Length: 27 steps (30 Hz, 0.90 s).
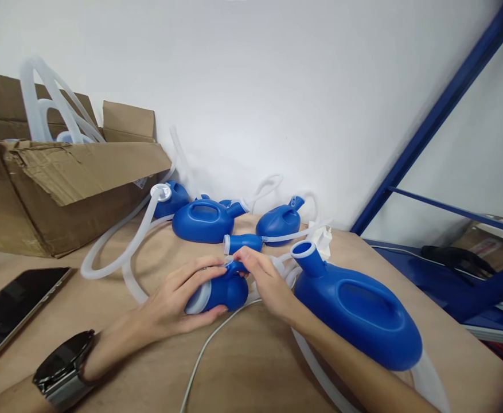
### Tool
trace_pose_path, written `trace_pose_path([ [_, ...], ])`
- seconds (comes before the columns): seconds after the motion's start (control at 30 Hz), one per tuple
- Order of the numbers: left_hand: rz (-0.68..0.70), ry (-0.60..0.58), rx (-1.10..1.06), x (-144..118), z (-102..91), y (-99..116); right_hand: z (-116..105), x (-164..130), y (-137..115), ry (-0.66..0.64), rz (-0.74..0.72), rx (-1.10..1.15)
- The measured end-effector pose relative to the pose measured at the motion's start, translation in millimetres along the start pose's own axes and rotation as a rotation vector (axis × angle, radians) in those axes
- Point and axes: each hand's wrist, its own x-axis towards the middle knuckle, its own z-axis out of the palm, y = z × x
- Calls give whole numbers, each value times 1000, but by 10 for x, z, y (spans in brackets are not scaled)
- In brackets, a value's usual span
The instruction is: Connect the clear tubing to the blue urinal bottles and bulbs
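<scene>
Phone (12, 307) and carton (40, 189) cut off left.

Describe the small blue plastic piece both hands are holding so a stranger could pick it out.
On the wooden table, before the torn cardboard box, find the two hands. The left hand and right hand grip a small blue plastic funnel piece. Unlike the big blue handled jug beside it, it has no handle.

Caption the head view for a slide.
Both hands, left hand and right hand, grip a small blue funnel piece among blue jugs and tubing.

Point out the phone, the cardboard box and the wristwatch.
phone (12, 312), head view, on its dark screen.
cardboard box (62, 189), head view, on its torn front flap.
wristwatch (64, 367), head view, on its dark face.
</scene>
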Motion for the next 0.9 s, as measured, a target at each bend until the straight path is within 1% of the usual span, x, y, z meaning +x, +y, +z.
trace_pose_path([
  [0.13,52,12,-84,-13,42,-7,-3,-6,-30,-65,36,10],
  [0.3,69,37,-88,18,45,9,-23,-7,-16,-70,-31,-37],
  [0.37,55,50,-74,23,38,19,-13,-15,8,-80,-33,-63],
  [0.47,31,67,-38,17,25,36,31,-41,59,-64,-33,-99],
  [0.53,39,76,7,5,12,45,72,-63,88,-54,-60,-103],
  [0.63,84,118,68,-17,-9,45,124,-94,99,-49,-99,-93],
  [0.73,117,165,94,-27,-34,31,152,-121,76,-34,-116,-134],
  [0.9,168,176,118,14,-75,18,186,-161,42,-3,-119,-169],
])
